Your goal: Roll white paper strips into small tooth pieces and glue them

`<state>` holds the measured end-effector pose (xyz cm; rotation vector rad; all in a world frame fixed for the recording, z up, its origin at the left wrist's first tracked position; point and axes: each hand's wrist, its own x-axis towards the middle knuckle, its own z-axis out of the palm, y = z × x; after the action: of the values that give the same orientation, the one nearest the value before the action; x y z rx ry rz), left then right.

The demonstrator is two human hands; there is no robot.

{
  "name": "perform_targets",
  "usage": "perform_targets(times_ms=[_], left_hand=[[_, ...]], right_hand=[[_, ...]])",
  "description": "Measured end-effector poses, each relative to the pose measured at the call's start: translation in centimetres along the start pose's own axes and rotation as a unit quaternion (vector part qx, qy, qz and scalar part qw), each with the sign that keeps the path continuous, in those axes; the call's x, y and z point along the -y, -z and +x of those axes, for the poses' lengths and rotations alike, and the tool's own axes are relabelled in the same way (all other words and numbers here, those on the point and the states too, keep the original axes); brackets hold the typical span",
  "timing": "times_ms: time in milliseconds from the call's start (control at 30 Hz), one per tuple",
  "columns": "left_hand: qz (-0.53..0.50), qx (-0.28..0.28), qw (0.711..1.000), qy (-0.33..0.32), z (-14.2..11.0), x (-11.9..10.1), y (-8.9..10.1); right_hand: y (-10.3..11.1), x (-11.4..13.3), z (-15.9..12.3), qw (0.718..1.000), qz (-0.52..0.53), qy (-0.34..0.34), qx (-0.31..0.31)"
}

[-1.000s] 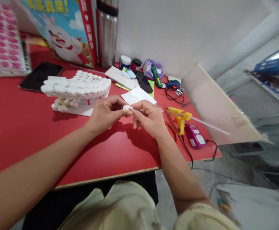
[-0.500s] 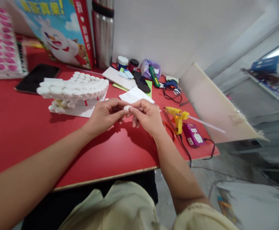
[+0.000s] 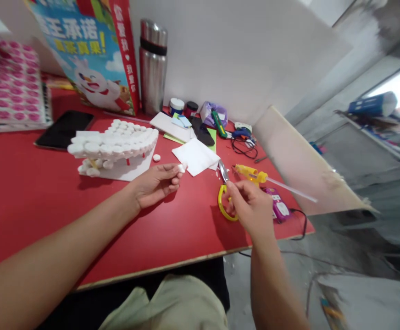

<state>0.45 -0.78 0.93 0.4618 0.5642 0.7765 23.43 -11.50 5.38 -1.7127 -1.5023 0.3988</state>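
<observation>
My left hand (image 3: pixel 158 183) pinches a small white piece (image 3: pixel 182 168) between thumb and fingertips, just above the red table (image 3: pixel 182 238). In my right hand (image 3: pixel 251 204) is a pair of scissors (image 3: pixel 224 172) with yellow handles, raised over the table with the blades pointing away from me. To the left stands a model (image 3: pixel 113 144) built of rounded white pieces on a white base, with red and yellow posts under it. A single white disc (image 3: pixel 156 157) lies beside that base. A folded white sheet (image 3: pixel 196 156) rests between and beyond my hands.
A yellow glue gun (image 3: pixel 250 174) with a clear stick lies by a purple power socket (image 3: pixel 280 206) at the right. Behind are a steel flask (image 3: pixel 153 68), a printed bag (image 3: pixel 93 59), a phone (image 3: pixel 64 129), jars (image 3: pixel 176 105) and a green cutter (image 3: pixel 218 123).
My hands have parted. The white piece stays in my left hand, while my right hand has moved right and taken up the scissors. The view has tilted upward slightly.
</observation>
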Motion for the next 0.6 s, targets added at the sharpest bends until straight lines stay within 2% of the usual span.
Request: perform_targets(times_ms=[67, 167, 233, 333, 467, 600], left_hand=[[-0.020, -0.005, 1.000, 0.009, -0.1, -0.1, 0.1], [-0.025, -0.012, 1.000, 0.005, -0.3, -0.1, 0.1], [-0.010, -0.020, 1.000, 0.004, -0.4, -0.1, 0.1], [0.009, -0.035, 0.999, 0.002, -0.5, -0.2, -0.1], [0.006, -0.025, 1.000, 0.006, -0.7, -0.2, -0.5], [-0.009, -0.023, 0.999, 0.026, -0.8, -0.2, -0.6]], right_hand=[[0.9, -2.0, -1.1, 0.996, -0.061, -0.028, -0.067], [2.0, -4.7, -1.9, 0.976, -0.162, -0.010, -0.148], [2.6, -6.0, -2.0, 0.960, -0.215, 0.006, -0.179], [3.2, -7.5, -1.8, 0.948, -0.264, 0.003, -0.178], [3.5, -8.8, -0.9, 0.938, -0.309, 0.001, -0.156], [3.3, -9.7, 1.2, 0.943, -0.310, -0.014, -0.118]])
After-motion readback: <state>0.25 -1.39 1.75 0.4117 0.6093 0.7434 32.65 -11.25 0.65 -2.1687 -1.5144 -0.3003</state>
